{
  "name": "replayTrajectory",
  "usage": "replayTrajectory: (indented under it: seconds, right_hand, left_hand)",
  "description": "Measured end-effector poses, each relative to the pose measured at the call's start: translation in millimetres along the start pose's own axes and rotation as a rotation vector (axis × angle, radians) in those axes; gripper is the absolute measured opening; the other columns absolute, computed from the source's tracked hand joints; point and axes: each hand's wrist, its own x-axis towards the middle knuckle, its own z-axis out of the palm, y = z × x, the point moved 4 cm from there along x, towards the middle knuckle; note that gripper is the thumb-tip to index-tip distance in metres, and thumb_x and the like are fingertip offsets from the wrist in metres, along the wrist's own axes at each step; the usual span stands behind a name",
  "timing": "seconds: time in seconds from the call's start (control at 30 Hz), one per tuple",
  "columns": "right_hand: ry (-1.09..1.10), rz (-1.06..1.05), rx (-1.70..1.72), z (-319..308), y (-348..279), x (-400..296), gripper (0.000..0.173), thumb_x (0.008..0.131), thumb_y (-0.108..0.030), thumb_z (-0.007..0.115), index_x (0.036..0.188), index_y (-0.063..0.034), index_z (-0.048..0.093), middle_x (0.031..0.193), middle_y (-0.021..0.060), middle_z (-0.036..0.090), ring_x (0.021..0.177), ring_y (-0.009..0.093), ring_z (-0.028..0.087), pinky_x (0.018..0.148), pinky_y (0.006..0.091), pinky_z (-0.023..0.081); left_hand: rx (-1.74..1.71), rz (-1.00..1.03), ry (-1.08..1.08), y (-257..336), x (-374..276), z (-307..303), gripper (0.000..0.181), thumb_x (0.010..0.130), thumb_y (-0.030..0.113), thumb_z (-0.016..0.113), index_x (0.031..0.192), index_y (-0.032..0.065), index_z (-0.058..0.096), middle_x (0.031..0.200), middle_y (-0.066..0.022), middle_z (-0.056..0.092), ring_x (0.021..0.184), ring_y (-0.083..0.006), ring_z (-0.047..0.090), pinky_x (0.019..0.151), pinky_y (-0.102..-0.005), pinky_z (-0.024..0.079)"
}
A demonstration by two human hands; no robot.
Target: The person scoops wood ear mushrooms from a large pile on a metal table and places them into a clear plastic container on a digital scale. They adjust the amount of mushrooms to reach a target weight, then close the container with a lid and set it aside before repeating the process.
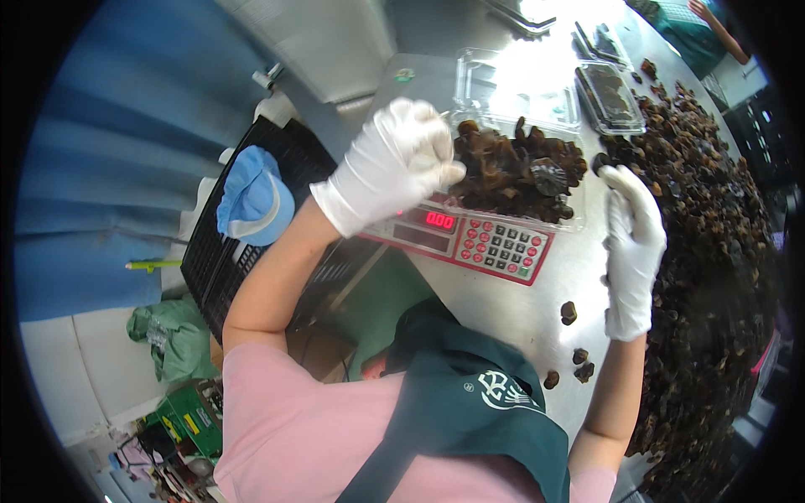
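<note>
In the head view, a clear plastic clamshell box (575, 217) with its lid (468, 82) raised sits on a red-and-white electronic scale (434, 254). Dark brown frilly pieces that look like wood ear fungus (503, 163) fill it. My left hand (402, 163), in a white glove, hovers at the box's left side with fingers curled. Blur hides whether they hold anything. To the right of the box is my gloved right hand (635, 251), beside the large fungus heap (710, 264). Its fingertips are close to one dark piece (600, 163); a grip on it cannot be made out.
A filled clamshell box (610, 97) stands behind the heap. Loose pieces (568, 312) lie on the metal table (503, 320) near me. At left, a blue cap (258, 198) rests on a black plastic crate (207, 251). Another person's arm (720, 28) shows at the far right.
</note>
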Motion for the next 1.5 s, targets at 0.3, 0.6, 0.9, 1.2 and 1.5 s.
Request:
replayTrajectory:
  seconds: [0.3,0.6,0.9,1.2,1.5]
  right_hand:
    - [-0.097,-0.326,-0.53,56,-8,28,0.006,0.088,-0.016,0.073,0.093,-0.014,0.072,0.099,0.0051,0.069,0.118,0.031,0.061,0.106,0.0524,0.037]
    - [-0.027,-0.15,-0.228,52,11,41,0.014,0.079,-0.006,0.079,0.089,-0.0074,0.069,0.095,0.0103,0.063,0.098,0.032,0.062,0.084,0.042,0.05]
    - [-0.123,0.36,0.468,25,42,30,0.028,0.103,0.002,0.049,0.128,0.0004,0.062,0.123,0.0085,0.068,0.115,0.015,0.063,0.103,0.0296,0.047]
    - [-0.438,0.778,0.623,30,6,-41,0.036,0.103,-0.017,0.062,0.134,-0.0014,0.054,0.1,0.0082,0.069,0.085,0.014,0.07,0.075,0.0264,0.054]
    - [-0.333,0.798,0.815,44,27,-36,0.023,0.096,-0.01,0.065,0.114,-0.0009,0.055,0.089,0.0094,0.071,0.075,0.014,0.071,0.066,0.0225,0.053]
  left_hand:
    - [0.1,-0.015,-0.219,-7,5,38,0.009,0.081,0.014,0.08,0.081,0.0104,0.072,0.085,-0.0051,0.067,0.088,-0.0288,0.06,0.079,-0.0416,0.049]
    - [-0.024,-0.7,-0.114,-100,66,36,0.067,0.093,0.054,0.07,0.135,0.0033,0.059,0.102,-0.0146,0.071,0.096,-0.0289,0.07,0.087,-0.039,0.054]
    - [-0.862,-0.453,0.284,-68,60,37,0.035,0.098,0.005,0.059,0.132,0.0013,0.064,0.109,-0.0101,0.067,0.113,-0.019,0.061,0.104,-0.0336,0.046]
    - [-0.545,-0.601,0.161,-4,-68,53,0.039,0.098,0.009,0.064,0.135,0.0029,0.056,0.112,-0.0131,0.065,0.09,-0.0177,0.067,0.075,-0.0285,0.053]
    - [-1.269,-0.91,0.206,-14,-63,77,0.031,0.099,0.0,0.056,0.129,-0.0029,0.052,0.09,-0.0129,0.067,0.074,-0.0182,0.068,0.063,-0.0238,0.052]
